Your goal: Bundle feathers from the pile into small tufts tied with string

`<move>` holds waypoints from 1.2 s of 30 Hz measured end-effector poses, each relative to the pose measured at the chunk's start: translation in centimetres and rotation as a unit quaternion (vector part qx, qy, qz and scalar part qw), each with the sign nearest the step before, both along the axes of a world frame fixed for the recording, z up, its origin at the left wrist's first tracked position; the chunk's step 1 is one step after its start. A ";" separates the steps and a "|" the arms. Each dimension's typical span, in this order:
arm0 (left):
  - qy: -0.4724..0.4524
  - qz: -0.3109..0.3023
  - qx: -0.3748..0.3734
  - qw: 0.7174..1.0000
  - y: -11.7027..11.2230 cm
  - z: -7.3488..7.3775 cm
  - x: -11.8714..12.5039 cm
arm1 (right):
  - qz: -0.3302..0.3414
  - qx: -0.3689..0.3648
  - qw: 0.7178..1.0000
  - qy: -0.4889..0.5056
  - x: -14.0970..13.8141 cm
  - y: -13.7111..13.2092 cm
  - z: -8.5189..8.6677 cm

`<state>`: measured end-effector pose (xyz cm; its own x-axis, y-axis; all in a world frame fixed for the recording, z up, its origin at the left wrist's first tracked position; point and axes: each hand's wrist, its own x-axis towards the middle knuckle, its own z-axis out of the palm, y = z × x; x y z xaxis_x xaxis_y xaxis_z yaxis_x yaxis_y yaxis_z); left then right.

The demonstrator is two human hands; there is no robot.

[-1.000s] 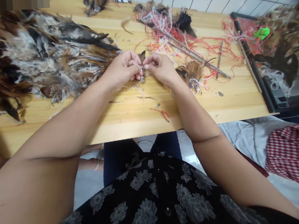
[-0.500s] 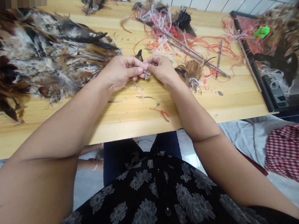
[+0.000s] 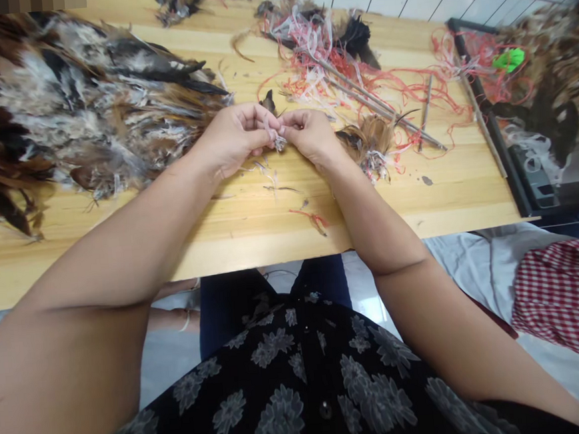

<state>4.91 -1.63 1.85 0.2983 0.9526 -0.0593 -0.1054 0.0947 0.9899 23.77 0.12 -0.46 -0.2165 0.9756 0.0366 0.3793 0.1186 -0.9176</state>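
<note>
I hold a small feather bundle (image 3: 279, 145) over the desk (image 3: 394, 215), pale ends toward me. My left grip (image 3: 240, 138) pinches the bundle. My right grip (image 3: 312, 137) meets it there; I cannot tell what that grasps. A feather pile (image 3: 111, 117) lies left.

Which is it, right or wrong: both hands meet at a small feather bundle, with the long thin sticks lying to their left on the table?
Wrong on the side: the head view shows the long thin sticks to the right of the hands. The left hand and right hand do meet at a small feather bundle.
</note>
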 end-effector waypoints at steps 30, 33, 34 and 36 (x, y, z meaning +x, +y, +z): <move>0.113 0.051 0.136 0.983 -0.1 -1.0 -0.1 | -0.016 0.030 0.999 -0.019 -0.5 -0.2 0.6; 0.106 0.015 0.141 0.984 0.0 -0.8 -0.2 | -0.034 0.027 0.999 -0.012 -0.3 0.0 0.6; 0.108 0.005 0.143 0.984 -0.1 -0.8 -0.2 | -0.038 0.029 0.999 -0.017 -0.3 0.0 0.8; 0.119 0.010 0.153 0.981 -0.2 -0.8 -0.2 | -0.035 0.037 0.998 -0.031 -0.3 -0.1 1.0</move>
<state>4.70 -1.87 1.08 0.2913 0.9424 0.1641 0.1332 -0.2098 0.9686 23.45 0.05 0.59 -0.1513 0.9837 0.0970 0.4452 0.1554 -0.8819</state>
